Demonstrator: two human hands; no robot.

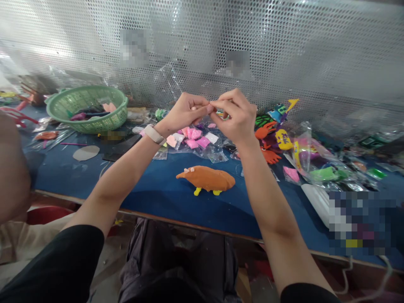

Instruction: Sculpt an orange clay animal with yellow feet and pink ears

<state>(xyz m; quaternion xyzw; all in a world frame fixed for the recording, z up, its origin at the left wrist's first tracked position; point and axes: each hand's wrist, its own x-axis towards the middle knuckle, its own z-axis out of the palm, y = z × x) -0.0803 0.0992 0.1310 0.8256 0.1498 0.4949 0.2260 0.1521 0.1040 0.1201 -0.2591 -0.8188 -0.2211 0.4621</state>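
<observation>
My left hand [189, 109], with a pale band [154, 134] on its wrist, is closed, and a small pale pink lump of clay [193, 108] shows between its fingers. Its thumb and fingertip meet those of my right hand [236, 113], which pinches something too small to make out. Both hands are raised over the back of the table. Below them, an orange clay animal figure [210, 179] stands on short yellow feet [197, 192], its pointed end to the left. Small pale pink bits [190, 170] sit on top near that end. Neither hand touches the figure.
Bags of pink and white clay [193, 136] lie behind the figure. A green basket [91, 122] stands at the back left, near a grey flat disc [86, 153]. Orange and yellow clay pieces [284, 139] are at the right. Another person's arm [12, 168] reaches in at the left edge.
</observation>
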